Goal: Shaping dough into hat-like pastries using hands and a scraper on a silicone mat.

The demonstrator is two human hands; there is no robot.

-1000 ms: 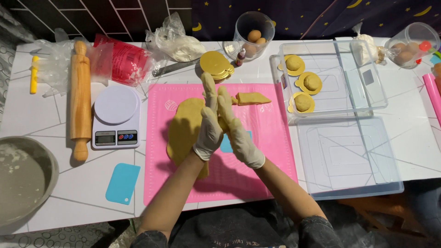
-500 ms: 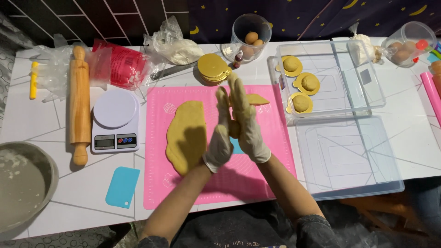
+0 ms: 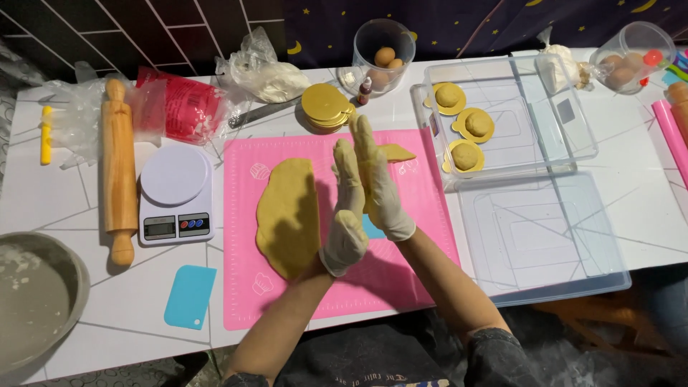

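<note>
My left hand (image 3: 345, 218) and my right hand (image 3: 378, 188), both in thin white gloves, are pressed palm to palm above the pink silicone mat (image 3: 416, 236). A small piece of yellow dough (image 3: 364, 185) shows between the palms. The fingers point up and away, the right fingertips reaching higher. Just left of the hands a flat oval sheet of yellow dough (image 3: 290, 215) lies on the mat. A dough offcut (image 3: 396, 152) lies behind the hands.
A white kitchen scale (image 3: 174, 190), a wooden rolling pin (image 3: 118, 165) and a blue scraper (image 3: 190, 295) lie to the left, a metal bowl (image 3: 32, 301) at the near-left corner. A stack of gold discs (image 3: 324, 106) sits behind the mat. A clear tray (image 3: 545, 115) with three dough balls and its lid (image 3: 552, 244) are on the right.
The palms have slid against each other: the left hand has dropped lower and the right hand now reaches higher. Everything on the table stays put.
</note>
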